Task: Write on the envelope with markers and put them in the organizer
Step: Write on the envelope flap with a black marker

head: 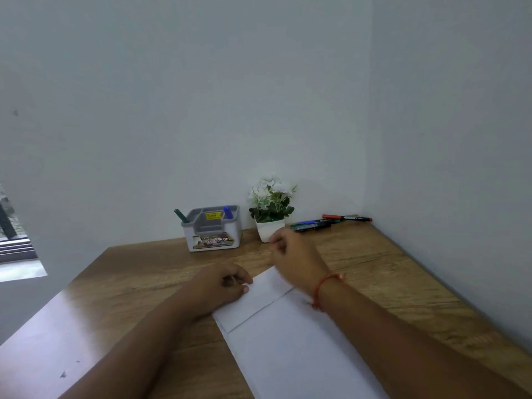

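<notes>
Wood table (374, 269) — left hand (221, 283) fingers (241, 276) curled, holding envelope (288, 326) edge; right hand (290, 260) loose, empty — reaching markers (316, 224) could topple plant (272, 208).

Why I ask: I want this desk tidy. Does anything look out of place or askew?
Loose markers lie in the far right corner of the table, outside the organizer, which holds two others. The envelope lies askew to the table edge. Nothing is spilled.

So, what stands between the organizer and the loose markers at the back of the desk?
A small white pot of white flowers stands between the organizer and the loose markers, as the head view shows.
</notes>
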The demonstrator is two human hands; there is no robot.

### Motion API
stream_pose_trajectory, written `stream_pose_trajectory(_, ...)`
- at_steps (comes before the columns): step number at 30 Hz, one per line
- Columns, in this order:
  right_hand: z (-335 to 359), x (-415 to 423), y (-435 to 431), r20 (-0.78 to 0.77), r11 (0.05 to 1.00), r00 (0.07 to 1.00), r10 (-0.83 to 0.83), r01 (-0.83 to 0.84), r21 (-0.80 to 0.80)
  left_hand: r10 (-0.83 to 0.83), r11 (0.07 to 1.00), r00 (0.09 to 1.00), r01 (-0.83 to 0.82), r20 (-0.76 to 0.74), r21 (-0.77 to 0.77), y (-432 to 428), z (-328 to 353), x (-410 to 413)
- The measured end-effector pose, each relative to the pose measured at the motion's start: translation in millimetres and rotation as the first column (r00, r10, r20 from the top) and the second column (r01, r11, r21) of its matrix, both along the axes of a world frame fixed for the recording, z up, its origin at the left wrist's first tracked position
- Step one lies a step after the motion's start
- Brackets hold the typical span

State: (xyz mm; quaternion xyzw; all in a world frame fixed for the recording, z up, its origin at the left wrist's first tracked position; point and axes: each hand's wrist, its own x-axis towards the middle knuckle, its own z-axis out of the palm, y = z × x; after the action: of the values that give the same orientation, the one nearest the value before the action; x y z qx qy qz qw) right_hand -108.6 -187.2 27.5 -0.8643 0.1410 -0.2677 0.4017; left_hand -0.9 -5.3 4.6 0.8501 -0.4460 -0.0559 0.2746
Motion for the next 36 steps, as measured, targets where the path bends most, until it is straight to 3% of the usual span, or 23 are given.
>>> stream_pose_trajectory(3, 13.0, 0.5, -36.3, -0.072, 0.982, 0.982, -0.174, 0.179, 0.062, -0.003, 1.0, 1.0, 0.003, 0.003, -0.004, -0.5, -1.3, 1.6)
stream_pose_trajectory(8, 17.3, 15.5, -86.0, -0.409, 0.933, 0.884, -0.225, 0.076, -0.351, -0.03, 0.999, 1.0, 0.03, -0.004, 0.011, -2.1, -1.3, 5.7)
stream_pose_trajectory(12, 10.6, 43.7, -106.8, -0.424, 0.828, 0.871, -0.246, -0.038, -0.559, -0.036, 0.999, 0.999, 0.037, -0.02, 0.009, -2.2, -3.5, 9.7)
stream_pose_trajectory(17, -1.4, 71.9, -119.0, -0.466, 0.731, 0.846, -0.26, -0.142, -0.667, -0.043, 0.999, 0.999, 0.043, -0.026, 0.0, -2.8, -4.7, 11.8)
stream_pose_trajectory(24, -14.2, 88.3, -127.5, -0.36, 0.555, 0.859, -0.364, -0.11, -0.825, -0.051, 0.999, 0.998, 0.051, -0.043, 0.002, -4.0, -3.5, 12.2)
stream_pose_trajectory(32, 0.9, 62.9, -126.8, -0.417, 0.595, 0.855, -0.308, -0.169, -0.786, -0.055, 0.999, 0.998, 0.055, -0.028, -0.002, -2.4, -0.5, 7.6)
stream_pose_trajectory(36, 30.2, 36.8, -107.0, -0.277, 0.762, 0.953, -0.12, -0.09, -0.641, -0.05, 0.999, 0.999, 0.05, -0.007, -0.006, -2.6, 1.1, 4.5)
